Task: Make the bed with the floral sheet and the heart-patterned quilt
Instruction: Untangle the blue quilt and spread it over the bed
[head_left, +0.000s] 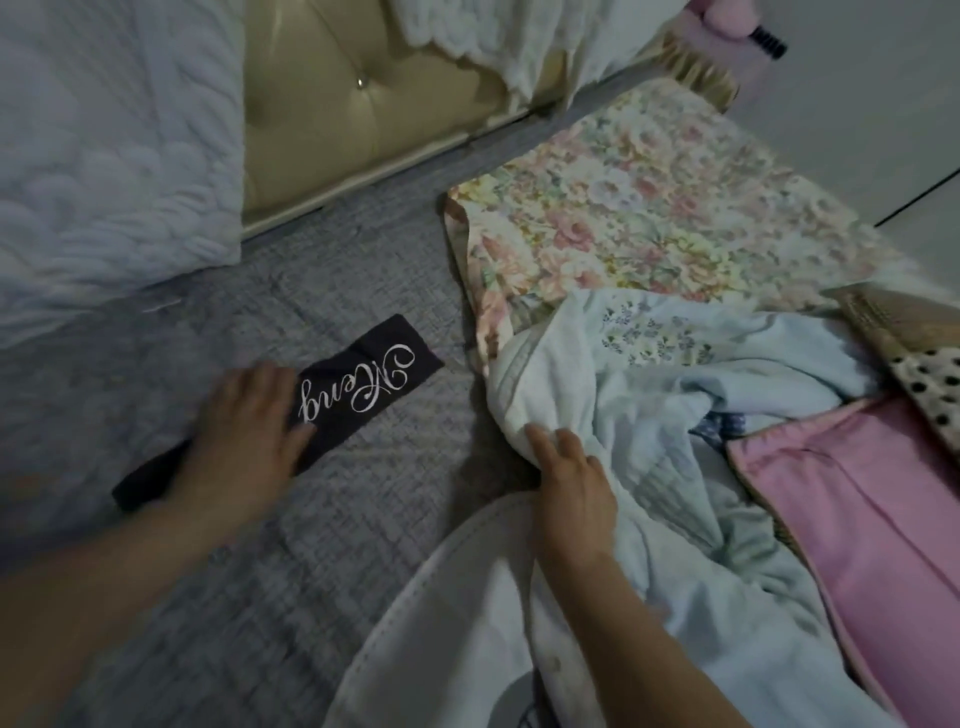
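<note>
Head view, risks:
1. My left hand (244, 431) lies flat on the black label (358, 395) of the bare mattress (322, 525); my right hand (571, 483) rests on pale blue cloth (675, 426) (grip unclear).
2. Floral sheet (649, 218) lies folded just beyond; dragging the cloth may rumple it.

My left hand (244, 431) lies on a label (363, 395), and the label lies on the mattress (291, 545), near the middle. Far left of it, a pillow (104, 156) sits on the mattress. The headboard (332, 104) stands behind, at the far side. To the right, the floral sheet (649, 208) lies folded on the mattress. Nearer to me, a bunched blanket (649, 415) lies over the sheet's near edge, and my right hand (571, 483) rests on it. Right of the blanket lies another cloth (857, 519), with a dotted cloth (930, 384) just behind it.
</note>
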